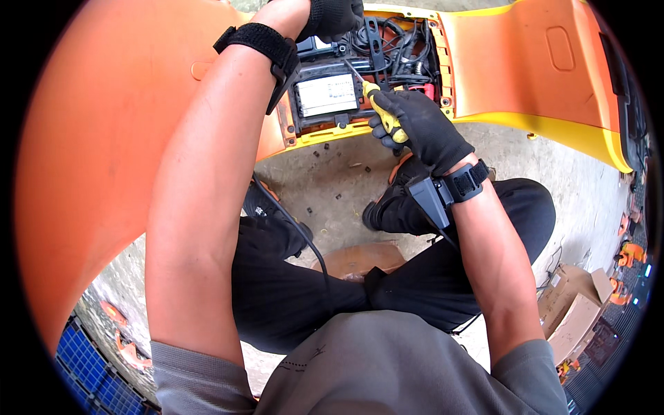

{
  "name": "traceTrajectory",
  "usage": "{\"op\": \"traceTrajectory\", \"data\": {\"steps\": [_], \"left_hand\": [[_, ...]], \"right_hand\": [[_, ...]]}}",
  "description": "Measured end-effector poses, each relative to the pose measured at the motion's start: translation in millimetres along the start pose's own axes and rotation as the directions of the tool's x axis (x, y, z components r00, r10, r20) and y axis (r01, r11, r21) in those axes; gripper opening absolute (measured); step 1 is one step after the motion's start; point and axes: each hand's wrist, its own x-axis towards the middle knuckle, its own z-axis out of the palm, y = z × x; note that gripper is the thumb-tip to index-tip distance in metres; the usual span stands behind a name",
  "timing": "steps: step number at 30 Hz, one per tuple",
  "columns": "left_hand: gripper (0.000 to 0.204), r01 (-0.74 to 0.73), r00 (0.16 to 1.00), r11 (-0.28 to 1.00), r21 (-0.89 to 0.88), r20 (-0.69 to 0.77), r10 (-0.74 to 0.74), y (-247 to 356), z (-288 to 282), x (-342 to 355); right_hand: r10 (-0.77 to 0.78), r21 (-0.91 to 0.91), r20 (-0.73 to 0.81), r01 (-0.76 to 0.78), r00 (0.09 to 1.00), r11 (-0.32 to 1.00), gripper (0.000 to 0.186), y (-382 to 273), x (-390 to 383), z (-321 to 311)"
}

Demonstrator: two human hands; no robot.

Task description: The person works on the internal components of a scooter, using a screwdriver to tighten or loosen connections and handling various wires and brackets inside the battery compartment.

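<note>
- Right hand [422,128], in a black glove, was closed around the yellow handle of a screwdriver [382,111], whose tip pointed up and left into the open compartment [366,76] of the orange body panel [512,62].
- Left hand [332,15], also gloved, reached into the top of that compartment; whether it gripped anything could not be told.
- Black battery [325,95] with a pale label sat in the compartment, just left of the screwdriver tip, beside a tangle of black wires [404,52].
- Small dark bits [325,149] lay on the concrete floor [332,187] below the opening.
- Cardboard box [574,304] stood to the right.
</note>
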Motion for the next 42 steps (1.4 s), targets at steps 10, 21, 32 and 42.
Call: {"op": "traceTrajectory", "data": {"steps": [10,21,32,42], "left_hand": [[0.016,0.048,0.998,0.999,-0.027,-0.026,-0.048,-10.4,13.6,5.2],[0.018,0.059,0.998,0.997,0.057,0.009,-0.059,-8.6,16.8,13.5],[0.02,0.042,0.998,0.995,0.089,0.044,-0.046,-11.5,21.4,22.0],[0.02,0.151,0.988,0.988,-0.018,0.032,-0.15,-3.5,13.6,9.3]], "right_hand": [[-0.15,-0.024,0.047,0.151,0.988,0.988,0.037,10.1,4.8,-2.3],[-0.357,0.127,0.065,0.348,0.932,0.929,0.026,39.8,22.5,39.4],[-0.511,-0.01,-0.162,0.517,0.844,0.856,0.017,65.7,72.6,124.1],[0.002,0.868,-0.016,0.013,1.0,0.496,0.007,31.5,47.5,159.0]]}}
